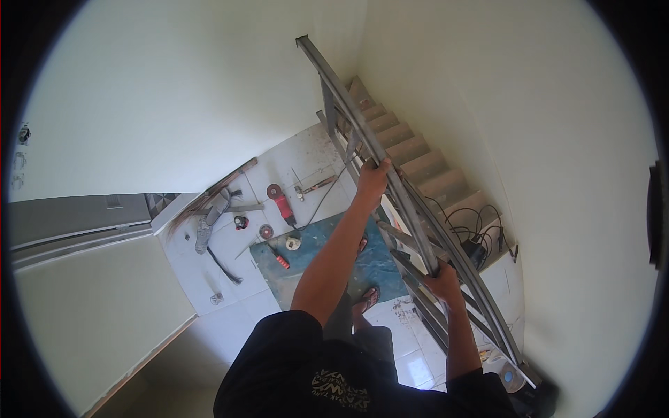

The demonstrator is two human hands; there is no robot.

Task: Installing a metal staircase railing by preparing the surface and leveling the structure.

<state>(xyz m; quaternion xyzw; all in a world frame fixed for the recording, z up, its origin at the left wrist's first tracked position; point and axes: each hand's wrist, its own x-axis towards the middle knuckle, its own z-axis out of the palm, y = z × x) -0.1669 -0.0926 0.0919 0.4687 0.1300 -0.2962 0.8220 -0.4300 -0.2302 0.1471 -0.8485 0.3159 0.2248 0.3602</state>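
Observation:
A long grey metal railing frame (pixel 408 207) stands aslant over the floor and beside the stairs, its upper end rising at the far side. My left hand (pixel 373 182) is wrapped round its top rail about midway along. Closer to me, my right hand (pixel 444 284) grips the same rail. Both hands are closed on the metal, with the fingers partly hidden behind it. Below my left arm a teal sheet (pixel 324 252) covers part of the floor. On it lie a red-handled tool (pixel 280 258) and a pale round roll (pixel 293 243).
Wooden-looking stairs (pixel 420 155) climb along the right wall. A black cable bundle (pixel 477 240) rests on the lower steps. On the white tiles at the left lie a red angle grinder (pixel 282 207), a hammer (pixel 317 186), a cutting disc (pixel 265 231) and grey brushes (pixel 205 233).

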